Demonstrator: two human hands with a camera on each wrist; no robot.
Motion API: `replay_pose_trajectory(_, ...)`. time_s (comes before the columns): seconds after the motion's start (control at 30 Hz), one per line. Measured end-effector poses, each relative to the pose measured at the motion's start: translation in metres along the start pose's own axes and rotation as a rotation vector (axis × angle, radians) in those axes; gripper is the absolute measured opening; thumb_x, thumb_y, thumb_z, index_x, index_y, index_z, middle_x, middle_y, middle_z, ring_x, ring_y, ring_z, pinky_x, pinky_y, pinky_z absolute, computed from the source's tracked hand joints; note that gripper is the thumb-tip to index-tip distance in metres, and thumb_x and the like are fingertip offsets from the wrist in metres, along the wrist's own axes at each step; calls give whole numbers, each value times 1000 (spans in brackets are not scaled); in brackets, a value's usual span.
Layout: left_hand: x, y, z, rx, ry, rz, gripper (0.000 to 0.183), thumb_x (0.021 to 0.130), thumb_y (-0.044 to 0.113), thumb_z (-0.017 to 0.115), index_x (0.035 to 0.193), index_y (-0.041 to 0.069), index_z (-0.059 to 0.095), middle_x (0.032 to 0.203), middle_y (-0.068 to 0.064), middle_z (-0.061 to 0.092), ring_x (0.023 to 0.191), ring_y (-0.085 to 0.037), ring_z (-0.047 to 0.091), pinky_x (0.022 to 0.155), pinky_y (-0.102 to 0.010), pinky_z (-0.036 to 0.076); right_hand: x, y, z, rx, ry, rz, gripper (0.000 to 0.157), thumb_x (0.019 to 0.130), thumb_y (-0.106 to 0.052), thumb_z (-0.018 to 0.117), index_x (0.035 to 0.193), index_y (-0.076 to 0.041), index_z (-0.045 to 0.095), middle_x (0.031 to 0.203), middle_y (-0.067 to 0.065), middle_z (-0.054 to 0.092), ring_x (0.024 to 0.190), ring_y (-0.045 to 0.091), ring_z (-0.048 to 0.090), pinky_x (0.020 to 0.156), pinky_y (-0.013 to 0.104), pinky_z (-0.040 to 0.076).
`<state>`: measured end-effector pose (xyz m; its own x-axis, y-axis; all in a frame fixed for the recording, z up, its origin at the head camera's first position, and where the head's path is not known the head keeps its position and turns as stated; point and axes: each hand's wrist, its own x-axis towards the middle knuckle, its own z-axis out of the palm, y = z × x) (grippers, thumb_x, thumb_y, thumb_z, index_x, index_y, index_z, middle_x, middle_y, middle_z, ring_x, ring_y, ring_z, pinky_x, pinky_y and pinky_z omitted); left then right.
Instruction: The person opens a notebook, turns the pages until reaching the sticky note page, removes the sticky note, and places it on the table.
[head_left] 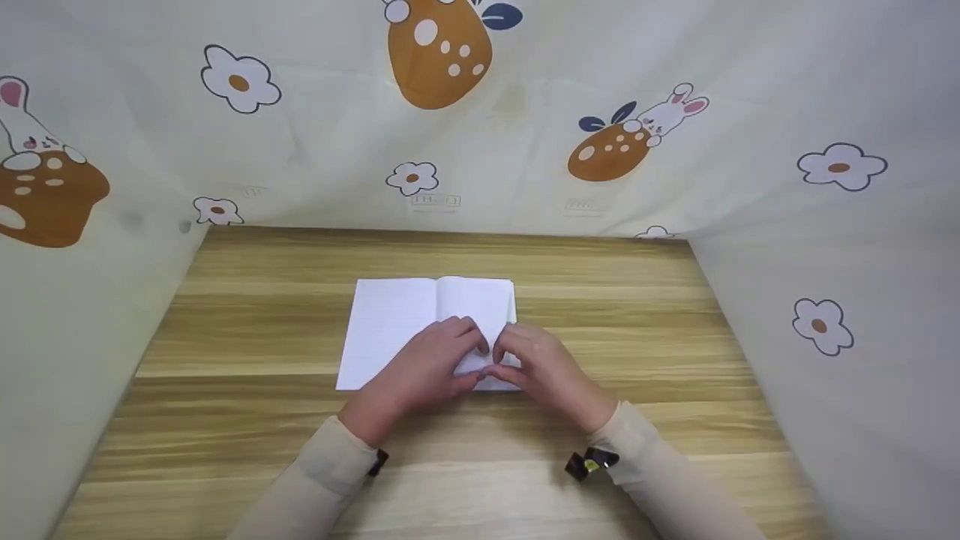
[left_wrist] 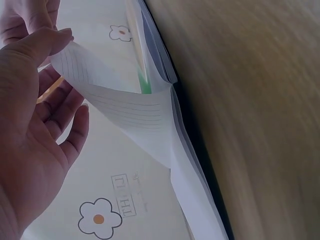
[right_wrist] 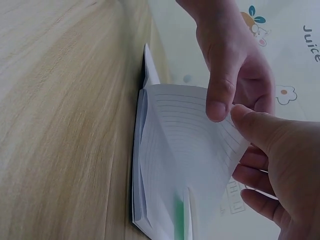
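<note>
An open notebook (head_left: pixel 390 319) with lined white pages lies on the wooden table. One page (right_wrist: pixel 185 130) on its right side is lifted and bends upward. My left hand (head_left: pixel 431 361) pinches the near edge of this page between thumb and fingers. Close beside it, my right hand (head_left: pixel 549 367) pinches the page's corner, the two thumbs almost touching. In the left wrist view, the left hand (left_wrist: pixel 35 120) has its thumb at the raised corner. The right hand (right_wrist: pixel 290 165) has its lower fingers behind the page. A green strip (right_wrist: pixel 179 217) shows beside the lifted page.
The wooden table (head_left: pixel 247 315) extends around the notebook on all sides. Pale curtains (head_left: pixel 315 135) printed with flowers and rabbits enclose its back and sides. Dark wrist straps (head_left: pixel 592 463) sit at both sleeve cuffs.
</note>
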<state>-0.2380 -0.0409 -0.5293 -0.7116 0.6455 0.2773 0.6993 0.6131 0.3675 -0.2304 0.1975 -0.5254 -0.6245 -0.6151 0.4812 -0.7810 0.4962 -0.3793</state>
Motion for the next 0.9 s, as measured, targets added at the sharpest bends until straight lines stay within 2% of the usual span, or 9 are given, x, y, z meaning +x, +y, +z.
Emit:
replay_pose_trajectory(0.27,-1,-1,2,33,14,18,16,99,27,82,107,16,72,104,3,66,94,-18,61,87,-41,57,-1,2,1,-7,15,-19,29,93,-25,92,101,-11,67,99,0,71,95,20,69,84,40,60)
replay_pose_trajectory(0.43,-1,0,-1,42,38,-2,12,101,25,78,102,17,69,93,5,65,85,-17,59,80,-40,57,-5,5,2,-24,66,-28,43,90,-27,95,117,-7,67,111,3,70,104,21,68,92,39,59)
replay_pose_trajectory(0.67,-3,2,-8,11,77,-32,13,102,24,74,95,17,65,84,3,63,77,-15,54,72,-37,53,-13,10,3,-90,76,122,69,87,-34,98,136,-4,61,129,9,65,120,26,64,106,45,55)
replay_pose_trajectory(0.9,-5,4,-16,-26,100,-67,15,102,27,76,95,17,66,82,2,64,74,-14,53,71,-36,52,-20,20,10,-137,-39,259,79,91,-50,91,150,-8,59,152,14,58,138,35,58,118,53,47)
